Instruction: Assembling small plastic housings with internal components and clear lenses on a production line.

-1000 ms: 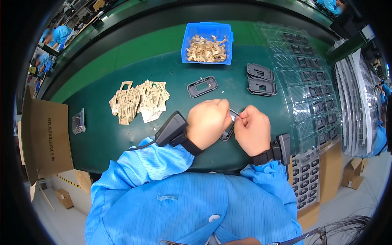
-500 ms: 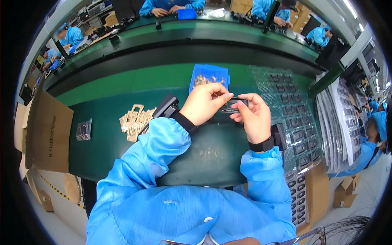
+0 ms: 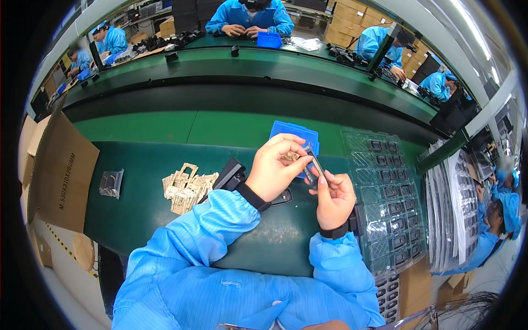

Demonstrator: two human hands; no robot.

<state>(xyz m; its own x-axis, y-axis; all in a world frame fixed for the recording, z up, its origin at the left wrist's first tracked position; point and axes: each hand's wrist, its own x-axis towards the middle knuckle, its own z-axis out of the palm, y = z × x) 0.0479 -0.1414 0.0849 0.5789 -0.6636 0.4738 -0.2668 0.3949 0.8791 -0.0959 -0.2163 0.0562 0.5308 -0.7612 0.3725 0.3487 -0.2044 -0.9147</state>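
Observation:
Both my hands are raised over the table around a small black rectangular plastic frame point(image 3: 318, 167), tilted and seen nearly edge-on. The thumb and fingers of my left hand point(image 3: 273, 169) close on its upper end. My right hand point(image 3: 335, 202) pinches its lower end between thumb and fingers. Just behind them stands a blue bin point(image 3: 295, 130), partly hidden by my left hand. On the table beside my left wrist lies another small black part point(image 3: 284, 197). A pile of tan, cut-out frame-shaped pieces point(image 3: 187, 187) is spread to the left of my left wrist.
Clear plastic trays point(image 3: 385, 192) with black parts in rows cover the right side; more trays point(image 3: 448, 198) stand stacked beyond. At the left are a small clear bag point(image 3: 111, 183) and an open cardboard box point(image 3: 63, 165). Several people work at benches across and to the right.
The black frame has turned from lying nearly level to a steep tilt, my right hand now below its lower end. The whole view has shifted, so the bin and far bench sit lower in the picture.

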